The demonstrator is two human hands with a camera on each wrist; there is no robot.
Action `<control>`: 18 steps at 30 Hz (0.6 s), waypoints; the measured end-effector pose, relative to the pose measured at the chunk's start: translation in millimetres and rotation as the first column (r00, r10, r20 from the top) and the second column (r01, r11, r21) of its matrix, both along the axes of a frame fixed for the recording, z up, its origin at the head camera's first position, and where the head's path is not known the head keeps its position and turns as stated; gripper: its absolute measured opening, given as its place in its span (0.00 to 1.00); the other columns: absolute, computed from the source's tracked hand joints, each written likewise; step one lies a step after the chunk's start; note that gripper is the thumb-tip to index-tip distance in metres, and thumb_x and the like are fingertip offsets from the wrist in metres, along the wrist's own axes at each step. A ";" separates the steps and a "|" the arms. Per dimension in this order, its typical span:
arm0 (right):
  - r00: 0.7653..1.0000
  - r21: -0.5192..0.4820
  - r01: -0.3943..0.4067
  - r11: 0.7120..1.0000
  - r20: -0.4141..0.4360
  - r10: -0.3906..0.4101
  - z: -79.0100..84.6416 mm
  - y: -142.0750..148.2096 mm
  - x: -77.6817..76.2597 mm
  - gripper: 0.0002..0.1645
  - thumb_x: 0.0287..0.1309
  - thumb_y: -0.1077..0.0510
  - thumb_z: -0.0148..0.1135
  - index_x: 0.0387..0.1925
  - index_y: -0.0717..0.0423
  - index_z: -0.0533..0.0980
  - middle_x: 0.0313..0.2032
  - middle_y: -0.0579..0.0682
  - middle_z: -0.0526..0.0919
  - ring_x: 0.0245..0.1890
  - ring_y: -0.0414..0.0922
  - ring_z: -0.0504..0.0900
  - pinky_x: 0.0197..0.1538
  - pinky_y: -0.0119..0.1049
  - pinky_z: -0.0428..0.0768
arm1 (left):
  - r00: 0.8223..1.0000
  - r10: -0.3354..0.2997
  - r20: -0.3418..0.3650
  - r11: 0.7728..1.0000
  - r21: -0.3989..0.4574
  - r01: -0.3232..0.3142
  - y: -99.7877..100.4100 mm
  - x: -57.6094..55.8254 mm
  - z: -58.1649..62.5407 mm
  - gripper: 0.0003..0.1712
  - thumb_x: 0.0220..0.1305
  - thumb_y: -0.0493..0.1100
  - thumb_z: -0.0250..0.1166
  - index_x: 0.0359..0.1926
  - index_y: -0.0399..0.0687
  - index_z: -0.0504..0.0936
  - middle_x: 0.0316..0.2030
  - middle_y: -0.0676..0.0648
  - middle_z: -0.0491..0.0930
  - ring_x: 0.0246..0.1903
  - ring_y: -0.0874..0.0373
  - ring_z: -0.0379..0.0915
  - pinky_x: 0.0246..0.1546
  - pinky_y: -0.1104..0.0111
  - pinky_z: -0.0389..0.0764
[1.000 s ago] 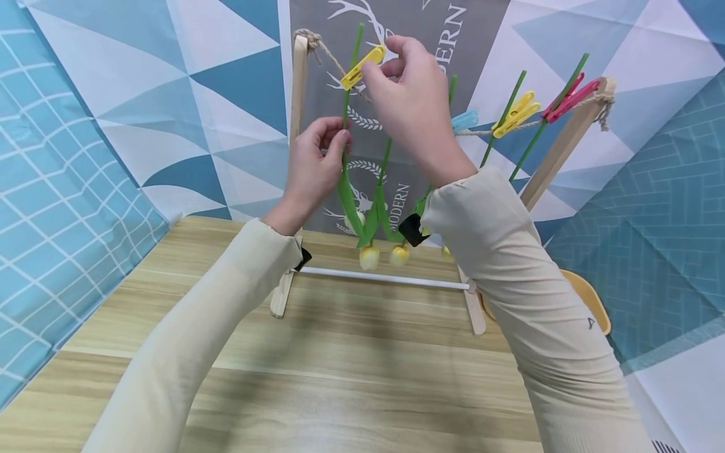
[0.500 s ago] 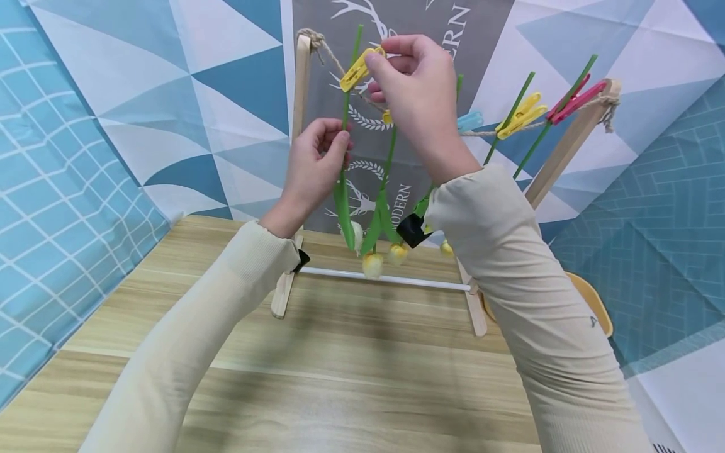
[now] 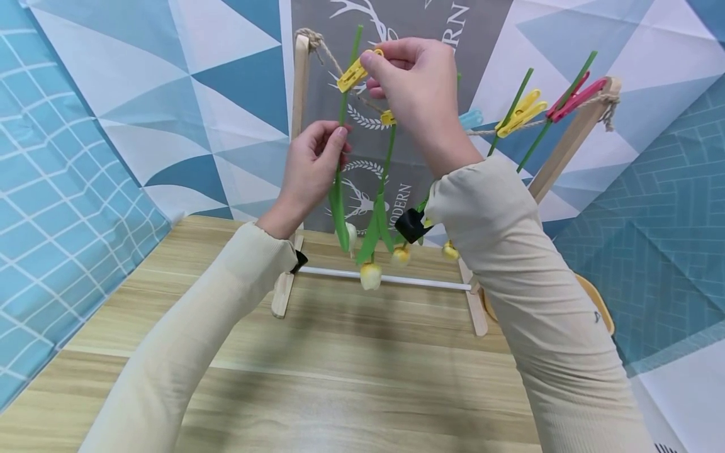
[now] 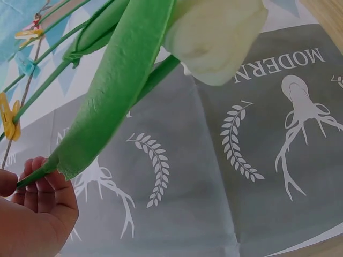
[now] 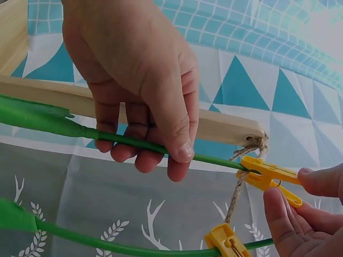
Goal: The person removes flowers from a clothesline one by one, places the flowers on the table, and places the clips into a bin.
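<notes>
My left hand [image 3: 314, 160] pinches the green stem [image 3: 343, 108] of an artificial tulip that hangs head down. Its long leaf [image 4: 115, 85] and white bloom [image 4: 214, 40] fill the upper left wrist view. Higher up, my right hand [image 3: 421, 94] holds the handles of a yellow clothespin [image 5: 270, 174] between thumb and fingers. The clothespin's nose sits around the stem at the twine [image 5: 233, 198]; whether it bites fully on both cannot be told. Beside it, a second yellow clothespin [image 5: 228, 242] holds another tulip [image 3: 370, 275] on the twine.
Wooden posts [image 3: 300, 88] carry the twine, with a white rod [image 3: 385, 277] between their feet. To the right, blue [image 3: 471, 118], yellow [image 3: 521, 113] and red clothespins [image 3: 576, 99] hold more stems. An orange-yellow container [image 3: 597, 302] stands behind my right sleeve on the wooden table [image 3: 317, 377].
My right hand has shifted slightly right, and the second yellow clothespin has come into view. The held tulip's leaf and bloom have swung left. Both hands keep their grip.
</notes>
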State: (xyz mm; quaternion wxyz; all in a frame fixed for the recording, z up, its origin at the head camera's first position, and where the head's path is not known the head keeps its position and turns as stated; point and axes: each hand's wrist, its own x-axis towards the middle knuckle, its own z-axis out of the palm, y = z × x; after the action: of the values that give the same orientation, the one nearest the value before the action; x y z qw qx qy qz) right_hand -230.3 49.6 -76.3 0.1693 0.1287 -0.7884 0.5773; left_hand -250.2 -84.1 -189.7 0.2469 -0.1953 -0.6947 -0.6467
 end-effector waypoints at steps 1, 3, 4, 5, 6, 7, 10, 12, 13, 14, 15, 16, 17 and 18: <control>1.000 0.003 0.002 1.000 -0.001 -0.002 0.3 0.1 0.3 0.18 0.55 0.54 0.64 0.47 0.56 0.80 0.41 0.51 0.84 0.34 0.40 0.83 0.44 0.26 0.79 | 1.000 0.002 -0.003 1.000 -0.003 -0.002 0.0 0.0 0.1 0.15 0.69 0.39 0.52 0.46 0.30 0.76 0.26 0.51 0.74 0.24 0.61 0.70 0.28 0.74 0.74; 1.000 0.010 0.009 1.000 -0.007 -0.009 0.2 0.4 1.2 0.17 0.55 0.54 0.64 0.46 0.56 0.80 0.40 0.51 0.84 0.35 0.41 0.83 0.44 0.25 0.79 | 1.000 0.005 -0.007 1.000 -0.007 -0.005 0.0 0.2 0.1 0.15 0.69 0.39 0.52 0.46 0.30 0.76 0.26 0.51 0.74 0.24 0.61 0.70 0.28 0.75 0.74; 1.000 0.010 0.011 1.000 -0.008 -0.011 0.0 0.5 1.8 0.17 0.56 0.54 0.64 0.46 0.56 0.80 0.40 0.51 0.84 0.35 0.41 0.83 0.44 0.25 0.79 | 1.000 0.006 -0.015 1.000 -0.010 -0.006 -0.1 0.2 0.2 0.14 0.69 0.39 0.52 0.46 0.30 0.76 0.26 0.51 0.74 0.24 0.61 0.70 0.28 0.75 0.74; 1.000 0.008 0.013 1.000 -0.015 -0.012 -0.3 0.6 2.4 0.16 0.56 0.55 0.63 0.46 0.57 0.79 0.39 0.50 0.84 0.35 0.41 0.83 0.44 0.25 0.79 | 1.000 0.006 -0.020 1.000 -0.010 -0.006 -0.1 0.1 0.2 0.14 0.69 0.39 0.52 0.46 0.30 0.76 0.26 0.51 0.74 0.24 0.61 0.70 0.28 0.75 0.74; 1.000 0.004 0.013 1.000 -0.022 -0.013 -0.8 0.4 2.9 0.16 0.56 0.55 0.63 0.46 0.57 0.79 0.38 0.50 0.83 0.35 0.41 0.83 0.44 0.25 0.79 | 1.000 0.005 -0.021 1.000 -0.007 -0.005 0.0 0.2 0.2 0.14 0.69 0.39 0.52 0.46 0.30 0.76 0.26 0.52 0.74 0.24 0.62 0.70 0.28 0.75 0.74; 1.000 -0.008 0.011 1.000 -0.028 -0.012 -1.2 0.2 3.4 0.15 0.56 0.56 0.63 0.45 0.57 0.79 0.37 0.50 0.83 0.35 0.41 0.83 0.44 0.26 0.79 | 1.000 0.004 -0.022 1.000 -0.003 -0.004 0.1 0.3 0.2 0.14 0.69 0.39 0.52 0.45 0.30 0.76 0.25 0.52 0.74 0.24 0.62 0.70 0.28 0.75 0.74; 0.998 -0.055 0.002 0.998 -0.066 -0.006 -3.1 -0.4 4.5 0.13 0.57 0.59 0.62 0.43 0.60 0.79 0.34 0.49 0.81 0.34 0.41 0.82 0.44 0.26 0.79 | 1.000 0.000 -0.030 1.000 0.008 0.000 -0.4 0.4 -0.8 0.14 0.69 0.38 0.52 0.45 0.29 0.76 0.25 0.52 0.74 0.23 0.63 0.70 0.28 0.76 0.74; 0.994 -0.098 -0.012 0.995 -0.108 0.001 -4.4 -0.2 4.7 0.12 0.57 0.61 0.62 0.42 0.62 0.79 0.32 0.48 0.81 0.33 0.41 0.81 0.44 0.26 0.79 | 1.000 0.000 -0.025 1.000 0.012 0.000 -1.1 1.2 -1.9 0.14 0.69 0.38 0.53 0.45 0.29 0.76 0.25 0.52 0.74 0.23 0.63 0.70 0.28 0.76 0.74; 0.991 -0.117 -0.018 0.993 -0.131 0.002 -5.1 0.1 4.8 0.11 0.57 0.61 0.62 0.41 0.63 0.79 0.31 0.48 0.80 0.32 0.40 0.81 0.44 0.26 0.79 | 1.000 0.001 -0.025 1.000 0.009 -0.001 -1.8 1.3 -2.7 0.14 0.69 0.38 0.53 0.45 0.29 0.76 0.25 0.52 0.74 0.24 0.63 0.70 0.28 0.76 0.74; 0.987 -0.132 -0.025 0.991 -0.158 0.003 -5.8 0.6 4.8 0.11 0.57 0.62 0.62 0.41 0.64 0.79 0.31 0.48 0.80 0.32 0.40 0.81 0.44 0.26 0.79 | 1.000 0.003 -0.025 1.000 0.006 -0.003 -2.5 1.5 -3.5 0.14 0.69 0.38 0.53 0.45 0.29 0.76 0.25 0.53 0.74 0.24 0.62 0.70 0.28 0.76 0.74; 0.984 -0.152 -0.037 0.988 -0.180 0.009 -6.1 1.1 4.8 0.11 0.57 0.62 0.62 0.41 0.64 0.79 0.31 0.48 0.80 0.32 0.40 0.81 0.44 0.27 0.79 | 1.000 0.005 -0.023 1.000 0.003 -0.005 -3.2 2.0 -4.3 0.14 0.69 0.38 0.53 0.45 0.29 0.76 0.25 0.53 0.74 0.24 0.62 0.70 0.28 0.76 0.74; 0.979 -0.171 -0.049 0.984 -0.202 0.014 -6.1 1.7 4.8 0.11 0.57 0.63 0.62 0.40 0.65 0.78 0.30 0.49 0.80 0.32 0.41 0.81 0.45 0.27 0.79 | 1.000 0.008 -0.023 1.000 -0.001 -0.008 -4.0 2.3 -5.1 0.14 0.69 0.39 0.53 0.45 0.30 0.76 0.25 0.53 0.74 0.24 0.63 0.69 0.28 0.76 0.73; 0.975 -0.187 -0.061 0.980 -0.222 0.019 -5.8 2.1 4.9 0.10 0.57 0.63 0.62 0.40 0.65 0.78 0.30 0.49 0.80 0.31 0.41 0.81 0.45 0.27 0.79 | 1.000 0.011 -0.021 1.000 -0.003 -0.011 -4.8 2.8 -5.8 0.14 0.69 0.39 0.53 0.45 0.29 0.76 0.25 0.54 0.73 0.24 0.63 0.69 0.28 0.75 0.73; 0.970 -0.192 -0.070 0.979 -0.241 0.022 -5.5 2.6 5.2 0.11 0.57 0.63 0.61 0.40 0.65 0.78 0.30 0.49 0.80 0.32 0.41 0.81 0.45 0.27 0.79 | 1.000 0.014 -0.021 1.000 -0.005 -0.014 -5.7 3.0 -6.6 0.14 0.69 0.39 0.53 0.45 0.30 0.76 0.24 0.54 0.73 0.24 0.62 0.69 0.28 0.75 0.73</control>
State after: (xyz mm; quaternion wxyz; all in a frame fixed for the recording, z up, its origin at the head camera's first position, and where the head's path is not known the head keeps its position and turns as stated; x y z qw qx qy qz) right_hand -225.1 52.2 -81.8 0.2610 0.1975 -0.6975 0.6375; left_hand -247.2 -89.7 -196.3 0.2582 -0.1979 -0.6951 -0.6411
